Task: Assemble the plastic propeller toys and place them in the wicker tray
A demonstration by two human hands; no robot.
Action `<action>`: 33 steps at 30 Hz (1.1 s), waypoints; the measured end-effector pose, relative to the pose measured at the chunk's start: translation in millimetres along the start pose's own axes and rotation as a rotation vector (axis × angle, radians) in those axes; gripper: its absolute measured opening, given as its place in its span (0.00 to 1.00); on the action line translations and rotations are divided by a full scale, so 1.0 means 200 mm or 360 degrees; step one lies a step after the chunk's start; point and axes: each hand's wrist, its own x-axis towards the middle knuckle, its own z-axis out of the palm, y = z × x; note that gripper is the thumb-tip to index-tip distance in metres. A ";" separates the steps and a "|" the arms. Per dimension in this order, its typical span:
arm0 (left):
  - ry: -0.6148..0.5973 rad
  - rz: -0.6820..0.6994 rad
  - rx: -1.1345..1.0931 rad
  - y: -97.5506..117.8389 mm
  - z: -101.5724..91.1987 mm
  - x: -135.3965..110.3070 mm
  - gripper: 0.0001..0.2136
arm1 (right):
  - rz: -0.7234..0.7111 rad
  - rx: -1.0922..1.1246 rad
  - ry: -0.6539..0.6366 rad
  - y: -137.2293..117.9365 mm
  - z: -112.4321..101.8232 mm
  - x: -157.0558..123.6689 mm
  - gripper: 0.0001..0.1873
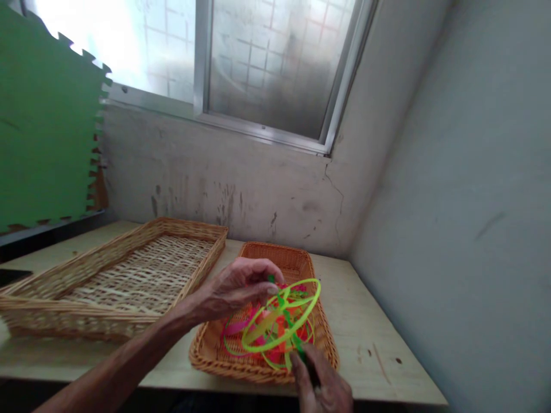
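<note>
A neon-green plastic ring toy (279,321) with a dark green central stem hangs over an orange wicker tray (224,361). My left hand (236,287) pinches the top of the stem between its fingers. My right hand (322,381) grips the stem's lower end at the bottom of the view, and its fingers partly hide that end. Beneath the ring lies a tangled heap of pink, orange and green plastic pieces (241,327) in the tray. The ring partly covers the heap, so its individual pieces are hard to tell apart.
A larger, pale wicker tray (86,281) stands to the left on a light wooden table (379,344). A grey wall (443,172) closes off the right side. Behind the table are a frosted window (267,57) and a green foam mat (47,115).
</note>
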 end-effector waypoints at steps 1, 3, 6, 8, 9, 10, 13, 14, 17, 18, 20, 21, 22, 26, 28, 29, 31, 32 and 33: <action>0.0006 0.0004 -0.0012 0.01 -0.01 0.01 0.10 | -0.0063 -0.0008 -0.0087 -0.01 0.00 0.04 0.12; 0.0045 0.0037 0.0048 0.02 -0.04 0.04 0.09 | -0.0181 -0.0041 -0.0256 -0.02 0.01 0.12 0.12; 0.0180 0.0153 0.0349 0.06 -0.10 0.10 0.07 | -0.0267 -0.0136 -0.0303 -0.01 0.02 0.21 0.20; 0.0307 0.0241 0.0565 0.08 -0.14 0.15 0.07 | -0.0233 -0.0203 -0.0209 0.04 0.03 0.22 0.26; 0.0379 0.0283 0.0651 0.09 -0.16 0.17 0.07 | -0.0199 -0.0246 -0.0166 0.07 0.04 0.22 0.27; 0.0447 0.0327 0.0738 0.09 -0.17 0.20 0.07 | -0.0166 -0.0288 -0.0135 0.12 0.06 0.21 0.28; 0.0526 0.0518 0.1099 0.06 -0.17 0.27 0.06 | -0.0095 -0.0451 -0.0073 0.25 0.10 0.15 0.33; 0.0511 0.0578 0.1217 0.04 -0.16 0.29 0.06 | -0.0073 -0.0483 -0.0056 0.29 0.11 0.14 0.34; 0.0539 0.0614 0.1375 -0.03 -0.15 0.35 0.07 | -0.0025 -0.0521 -0.0036 0.34 0.12 0.12 0.33; 0.0548 0.0574 0.1380 -0.05 -0.15 0.36 0.07 | -0.0016 -0.0525 -0.0038 0.34 0.12 0.12 0.32; 0.0545 0.0477 0.1357 -0.09 -0.16 0.40 0.06 | -0.0006 -0.0528 -0.0049 0.34 0.12 0.12 0.30; 0.0547 0.0435 0.1324 -0.11 -0.17 0.41 0.06 | -0.0004 -0.0530 -0.0055 0.34 0.12 0.12 0.30; 0.0558 0.0394 0.1278 -0.12 -0.17 0.42 0.06 | -0.0002 -0.0534 -0.0059 0.34 0.11 0.12 0.29; 0.0575 0.0250 0.1118 -0.18 -0.21 0.47 0.05 | 0.0002 -0.0552 -0.0062 0.34 0.11 0.11 0.29; 0.0632 0.0220 0.1067 -0.20 -0.22 0.49 0.05 | -0.0001 -0.0557 -0.0065 0.34 0.11 0.11 0.29; 0.0663 0.0214 0.1052 -0.21 -0.22 0.50 0.05 | -0.0005 -0.0558 -0.0069 0.34 0.11 0.11 0.29; 0.0655 0.0202 0.1050 -0.22 -0.23 0.51 0.05 | -0.0014 -0.0560 -0.0075 0.33 0.11 0.11 0.29; 0.0629 0.0197 0.1055 -0.23 -0.23 0.52 0.05 | -0.0017 -0.0561 -0.0077 0.33 0.11 0.11 0.29; 0.0612 0.0198 0.1061 -0.24 -0.23 0.52 0.05 | -0.0021 -0.0562 -0.0079 0.33 0.11 0.11 0.29</action>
